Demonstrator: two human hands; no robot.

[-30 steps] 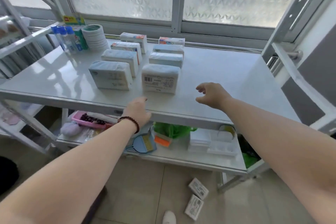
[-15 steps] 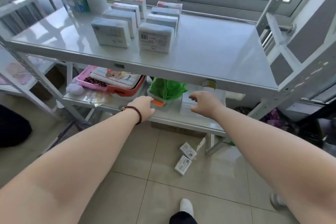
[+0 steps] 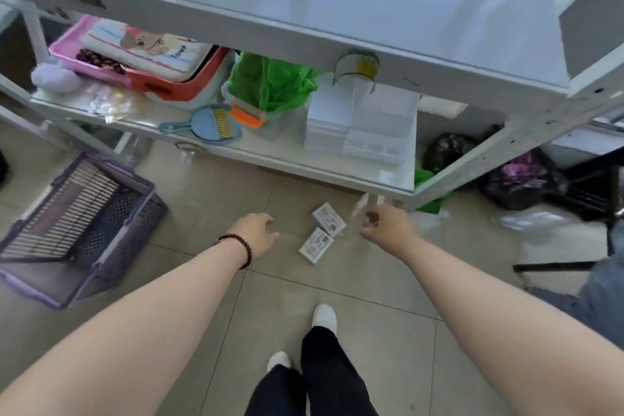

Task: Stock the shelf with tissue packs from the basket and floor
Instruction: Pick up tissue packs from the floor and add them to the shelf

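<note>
Two white tissue packs lie on the tiled floor, one [image 3: 328,219] just behind the other [image 3: 315,245]. My left hand [image 3: 257,234] hovers to their left, fingers apart and holding nothing. My right hand [image 3: 388,228] hovers to their right, also empty with curled fingers. The purple basket [image 3: 111,223] sits tipped on the floor at the left and looks empty. The white shelf top [image 3: 388,10] fills the upper part of the view; only an edge of a pack on it shows at the top.
The lower shelf [image 3: 256,152] holds a pink tray, a red bin, a blue dustpan with brush, a green bag and clear plastic boxes. Dark bags [image 3: 520,179] lie on the floor at the right. My feet stand below the packs.
My view has tilted down from the shelf top to the floor. Both hands dropped from shelf height to just above the two packs on the floor. The basket has come into view.
</note>
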